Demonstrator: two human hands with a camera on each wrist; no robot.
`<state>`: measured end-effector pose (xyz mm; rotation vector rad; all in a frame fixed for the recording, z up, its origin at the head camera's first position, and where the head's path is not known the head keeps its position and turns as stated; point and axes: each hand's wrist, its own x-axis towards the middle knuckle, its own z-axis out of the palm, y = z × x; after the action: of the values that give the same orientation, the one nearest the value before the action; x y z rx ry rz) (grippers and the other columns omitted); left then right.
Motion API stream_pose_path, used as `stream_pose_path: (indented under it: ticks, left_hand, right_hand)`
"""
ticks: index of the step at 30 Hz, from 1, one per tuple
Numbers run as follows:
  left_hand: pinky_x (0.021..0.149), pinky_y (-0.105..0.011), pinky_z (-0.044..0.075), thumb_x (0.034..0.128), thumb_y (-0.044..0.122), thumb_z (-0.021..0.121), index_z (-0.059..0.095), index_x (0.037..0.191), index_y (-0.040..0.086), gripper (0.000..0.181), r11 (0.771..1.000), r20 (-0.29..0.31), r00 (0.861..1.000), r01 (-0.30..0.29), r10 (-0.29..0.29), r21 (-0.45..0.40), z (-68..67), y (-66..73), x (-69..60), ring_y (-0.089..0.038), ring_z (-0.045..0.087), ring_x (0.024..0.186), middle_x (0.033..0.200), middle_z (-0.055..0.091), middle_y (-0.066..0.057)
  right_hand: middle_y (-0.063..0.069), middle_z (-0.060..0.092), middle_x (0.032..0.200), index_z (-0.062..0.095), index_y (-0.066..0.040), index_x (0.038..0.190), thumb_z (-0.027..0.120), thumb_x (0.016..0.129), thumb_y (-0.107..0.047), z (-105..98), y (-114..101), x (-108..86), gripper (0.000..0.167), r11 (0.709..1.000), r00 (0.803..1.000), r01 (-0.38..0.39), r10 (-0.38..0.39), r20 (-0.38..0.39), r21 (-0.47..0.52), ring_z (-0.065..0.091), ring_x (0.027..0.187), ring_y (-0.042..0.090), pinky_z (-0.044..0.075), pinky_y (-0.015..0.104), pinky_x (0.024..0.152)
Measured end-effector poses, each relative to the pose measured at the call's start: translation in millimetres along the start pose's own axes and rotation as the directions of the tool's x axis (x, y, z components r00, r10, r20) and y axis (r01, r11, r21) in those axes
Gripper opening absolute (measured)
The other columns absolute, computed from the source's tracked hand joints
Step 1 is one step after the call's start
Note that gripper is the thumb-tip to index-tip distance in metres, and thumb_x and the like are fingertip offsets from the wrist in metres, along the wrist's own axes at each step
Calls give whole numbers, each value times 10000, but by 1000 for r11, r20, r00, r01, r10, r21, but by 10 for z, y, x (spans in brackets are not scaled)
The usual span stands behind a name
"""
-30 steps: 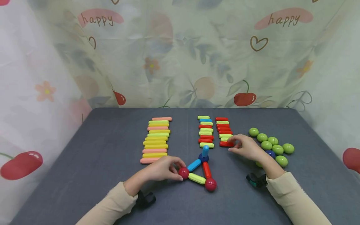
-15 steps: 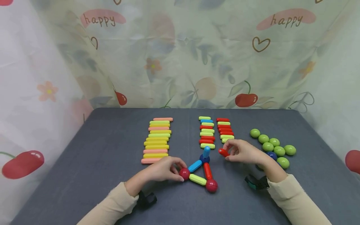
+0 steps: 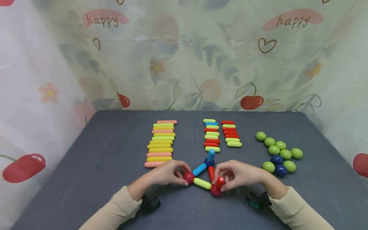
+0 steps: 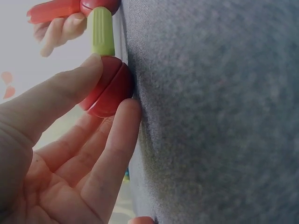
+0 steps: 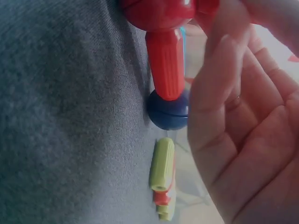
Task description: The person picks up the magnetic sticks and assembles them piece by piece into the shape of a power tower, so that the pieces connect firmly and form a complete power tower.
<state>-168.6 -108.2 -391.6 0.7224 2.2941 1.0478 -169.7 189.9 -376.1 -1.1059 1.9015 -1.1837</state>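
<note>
Red rod [image 3: 219, 183] moved — atop red ball [image 3: 216, 191].

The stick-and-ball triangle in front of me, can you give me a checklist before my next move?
1. Left hand pinches the left shiny red ball: ok.
2. Right hand holds the short, upright red stick: ok.
3. That stick is pushed all the way into the near shiny red ball: cannot tell, depth doesn't show.
4. Short, upright blue stick stands on the round dark-blue ball: ok.
5. All three corners have upright sticks: not ok, the left ball has none.
6. Spare short yellow-green sticks seem reachable: probably ok.
</note>
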Motion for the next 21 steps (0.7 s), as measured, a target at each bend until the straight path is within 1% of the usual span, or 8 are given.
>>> stream_pose_path:
  ticks: [5,6,8,10,13,15,17,21]
  left_hand:
    - [686,-203,522,822,148,779,649,1134,69,348,1000,2,1000,-6,6,-2,3,4,-7,-96,640,751,1046,649,-35]
    - [685,-203,522,821,149,779,649,1132,69,346,1000,2,1000,-9,9,0,2,4,-9,-95,640,748,1043,649,-34]
    - [683,-201,522,820,150,780,649,1123,72,340,1000,3,1000,-10,10,6,-6,5,-19,-92,634,741,1032,646,-28]
    - [679,-199,521,818,149,782,649,1112,73,331,1000,2,1000,-11,11,13,-19,6,-34,-88,628,730,1021,643,-25]
    - [671,-193,517,813,144,785,647,1092,67,321,1000,-5,1000,-12,12,21,-40,2,-60,-80,617,718,1008,639,-29]
    - [669,-188,516,809,138,787,644,1084,57,321,1000,-12,1000,-13,13,19,-51,-5,-73,-79,615,715,1005,638,-37]
    - [670,-185,515,805,135,791,640,1080,49,324,1000,-18,1000,-14,15,15,-58,-14,-82,-80,617,719,1003,638,-43]
    - [677,-179,515,801,139,796,637,1078,47,333,1000,-24,1000,-15,16,7,-62,-32,-83,-86,624,731,996,636,-41]
  right_hand:
    - [166,647,858,617,-41,1068,706,864,-80,-85,-15,-38,226,1000,1000,-9,8,-22,-15,567,665,32,510,186,592]
    - [173,645,871,617,-35,1064,699,870,-76,-126,-17,-47,215,1000,999,-9,8,-43,-24,579,676,49,519,200,602]
    - [166,644,896,616,-29,1047,688,881,-73,-219,-1,-49,187,998,993,-27,20,-118,-62,596,694,83,532,220,628]
    - [129,647,925,621,-23,1030,685,891,-92,-313,32,-26,168,989,971,-79,47,-232,-127,599,724,115,532,229,658]
    - [75,646,936,636,-15,1018,692,893,-125,-413,104,59,176,967,910,-189,108,-399,-171,583,764,153,518,241,680]
    - [84,653,947,647,1,1028,693,892,-124,-448,164,132,190,955,876,-234,127,-466,-180,577,791,163,511,247,680]
    - [124,660,977,650,16,1042,695,885,-100,-461,219,208,200,949,857,-254,133,-498,-184,588,788,170,517,259,683]
    - [178,660,1030,649,30,1061,704,866,-56,-453,300,349,221,918,839,-309,141,-525,-247,616,732,152,534,256,682]
